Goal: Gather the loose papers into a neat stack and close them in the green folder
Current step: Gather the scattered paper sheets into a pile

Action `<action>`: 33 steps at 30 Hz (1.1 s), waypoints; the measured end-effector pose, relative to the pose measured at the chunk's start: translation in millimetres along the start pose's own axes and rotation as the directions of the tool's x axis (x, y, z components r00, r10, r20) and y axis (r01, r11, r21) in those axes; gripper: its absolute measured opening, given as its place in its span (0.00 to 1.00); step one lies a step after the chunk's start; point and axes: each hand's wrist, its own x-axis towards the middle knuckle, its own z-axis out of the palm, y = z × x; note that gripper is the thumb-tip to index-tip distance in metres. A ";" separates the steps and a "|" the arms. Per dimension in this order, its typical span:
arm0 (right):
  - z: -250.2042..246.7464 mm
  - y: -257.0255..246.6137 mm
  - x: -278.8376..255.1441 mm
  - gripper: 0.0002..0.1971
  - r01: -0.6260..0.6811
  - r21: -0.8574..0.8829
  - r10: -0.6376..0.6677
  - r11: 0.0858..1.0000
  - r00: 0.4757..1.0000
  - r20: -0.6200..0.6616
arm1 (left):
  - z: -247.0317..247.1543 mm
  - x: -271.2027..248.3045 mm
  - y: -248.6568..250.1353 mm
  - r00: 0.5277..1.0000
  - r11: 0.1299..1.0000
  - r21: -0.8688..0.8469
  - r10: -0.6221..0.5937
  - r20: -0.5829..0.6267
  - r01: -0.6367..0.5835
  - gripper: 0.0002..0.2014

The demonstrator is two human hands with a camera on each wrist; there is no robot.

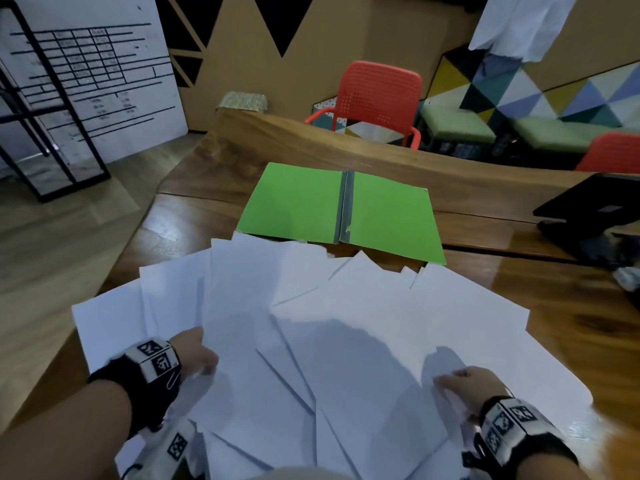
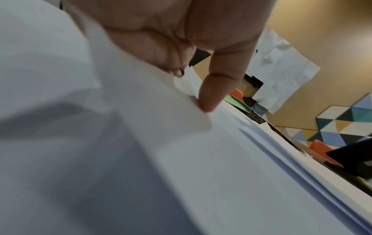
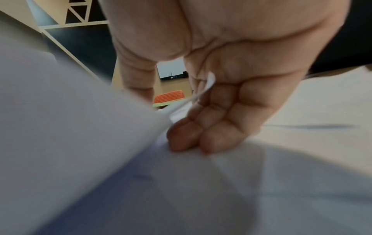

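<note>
A wide, untidy fan of loose white paper sheets [image 1: 329, 323] covers the near half of the glossy brown wooden table [image 1: 519, 289], overlapping at all angles. Past them, toward twelve o'clock, the bright green card folder [image 1: 294, 202] lies open and flat, its grey spine running away from the person and its near edge tucked just under the farthest sheets.

The gathering looks barely begun, and nothing is squared up yet. At about eight o'clock the left hand [image 1: 195, 355] has its fingers slid under a sheet's edge, thumb [image 2: 213, 95] pressed on top, pinching it. At about four o'clock the right hand [image 1: 464, 382] has a sheet's edge caught between curled fingers [image 3: 201, 135] and thumb, the fingertips pressing down on the papers below.

To my eye the next move calls for drawing both sides inward toward the middle, then knocking the edges level before anything goes onto the folder. Slick sheets may slip off the table's near edge.
</note>
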 end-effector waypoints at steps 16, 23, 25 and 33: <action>44.5 -57.0 -3.3 0.18 0.014 0.058 -0.007 0.998 0.993 -0.119 | 14.2 1.1 11.6 0.997 0.917 -0.397 0.067 0.026 -0.052 0.14; 42.6 -50.8 -8.5 0.11 0.126 0.015 -0.126 0.992 0.992 -0.005 | 19.2 48.8 -12.9 0.997 0.889 -0.456 0.071 0.043 -0.044 0.23; 30.4 -39.7 -0.6 0.21 0.098 -0.026 -0.097 0.995 0.995 0.020 | 15.5 30.0 -3.1 0.997 0.889 -0.456 0.070 0.037 -0.046 0.16; 21.9 -42.1 7.1 0.04 0.137 0.079 -0.148 0.987 0.975 0.167 | 16.9 5.6 14.5 0.999 0.885 -0.465 0.038 0.030 -0.020 0.19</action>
